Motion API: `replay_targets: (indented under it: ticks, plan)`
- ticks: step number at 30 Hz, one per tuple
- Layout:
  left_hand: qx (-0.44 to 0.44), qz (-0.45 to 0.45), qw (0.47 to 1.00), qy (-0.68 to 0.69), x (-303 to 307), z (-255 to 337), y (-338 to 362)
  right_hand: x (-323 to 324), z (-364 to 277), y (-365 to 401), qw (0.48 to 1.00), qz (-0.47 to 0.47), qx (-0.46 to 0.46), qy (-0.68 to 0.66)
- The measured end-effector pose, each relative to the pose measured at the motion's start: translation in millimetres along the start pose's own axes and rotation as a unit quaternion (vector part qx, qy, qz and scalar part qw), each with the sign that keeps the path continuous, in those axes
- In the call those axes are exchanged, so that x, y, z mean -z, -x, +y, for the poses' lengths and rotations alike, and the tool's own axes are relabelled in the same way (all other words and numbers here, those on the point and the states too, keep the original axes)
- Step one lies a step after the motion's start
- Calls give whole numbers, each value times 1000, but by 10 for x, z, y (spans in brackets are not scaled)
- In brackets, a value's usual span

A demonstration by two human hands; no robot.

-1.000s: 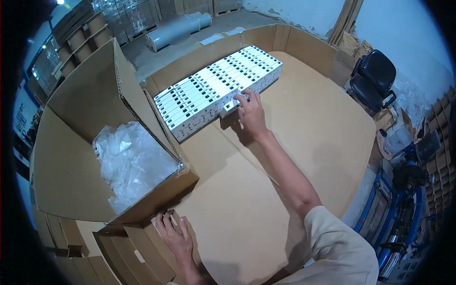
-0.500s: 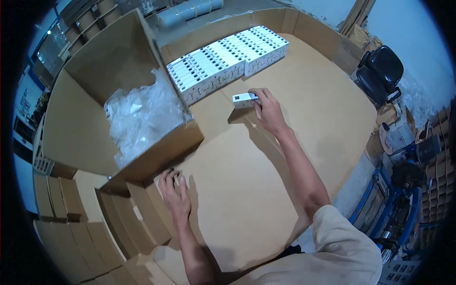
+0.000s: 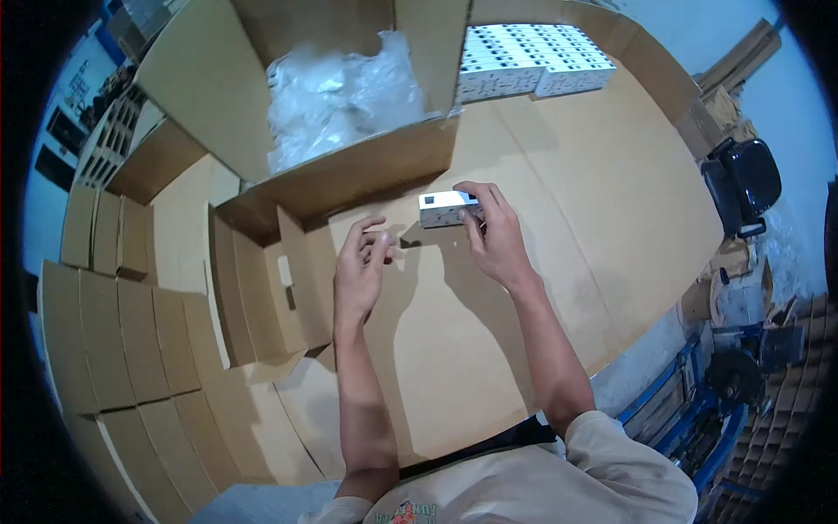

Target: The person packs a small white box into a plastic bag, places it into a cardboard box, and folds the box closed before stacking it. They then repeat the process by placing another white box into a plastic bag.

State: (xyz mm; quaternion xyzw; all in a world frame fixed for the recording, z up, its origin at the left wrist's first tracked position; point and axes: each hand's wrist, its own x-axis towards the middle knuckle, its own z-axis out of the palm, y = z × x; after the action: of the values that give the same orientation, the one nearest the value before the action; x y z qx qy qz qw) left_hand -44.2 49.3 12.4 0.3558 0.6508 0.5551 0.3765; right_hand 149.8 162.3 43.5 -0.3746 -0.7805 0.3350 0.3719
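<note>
My right hand (image 3: 499, 231) grips one end of a small white box (image 3: 443, 210) with dark square marks on top and print along its side. The box is held above the cardboard tabletop (image 3: 559, 262), its shadow falling below. To the left, my left hand (image 3: 362, 272) is raised over the table with fingers apart and curled a little, holding nothing. It is nearest to the box's free end, with a gap between them. Rows of similar white boxes (image 3: 534, 65) lie packed together at the far side of the table.
A large open carton (image 3: 349, 166) with crumpled clear plastic (image 3: 340, 96) stands at the back left. Brown cardboard boxes (image 3: 105, 336) line the left side, near an open carton tray (image 3: 271, 301). A black chair (image 3: 746, 183) is at the right, above blue metal equipment (image 3: 681, 419).
The view has shifted right and down. My right hand has brought the white box nearer to me. My left hand has lifted from beside the carton and moved toward the box.
</note>
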Motion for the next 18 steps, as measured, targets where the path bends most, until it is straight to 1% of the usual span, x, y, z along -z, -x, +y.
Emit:
replay_targets:
  ticks: [2, 3, 5, 7, 8, 10, 11, 13, 14, 17, 18]
  plan:
    - [30, -17, 998, 59, 15, -9, -7, -138, -98, 15, 999, -6, 32, -5]
    - [19, -5, 998, 67, 6, -3, 1, -210, -113, 29, 999, -18, 38, -19]
    - [29, -10, 995, 97, 47, -17, -13, -329, -130, 51, 997, -38, 51, -47]
    - [42, -1, 991, 130, 71, 41, -4, -357, -215, 68, 991, -45, 52, -113]
    - [43, 2, 992, 119, 93, 29, -4, -368, -240, 87, 987, -48, 49, -146]
    - [45, 9, 994, 98, 114, -5, -31, -454, -78, 115, 972, -60, -9, -227]
    - [21, 20, 994, 106, 105, -23, -53, -505, 23, 125, 961, -64, -39, -267]
    - [-26, 40, 991, 121, 62, -52, -70, -593, 156, 114, 960, -68, -32, -269]
    - [-25, 44, 991, 123, 54, -53, -64, -622, 220, 119, 960, -70, -28, -270]
    - [-30, 52, 992, 110, 79, -13, -60, -543, 176, 87, 968, -111, -88, -206]
    - [-35, 51, 994, 95, 99, -42, -73, -560, 171, 80, 971, -100, -83, -199]
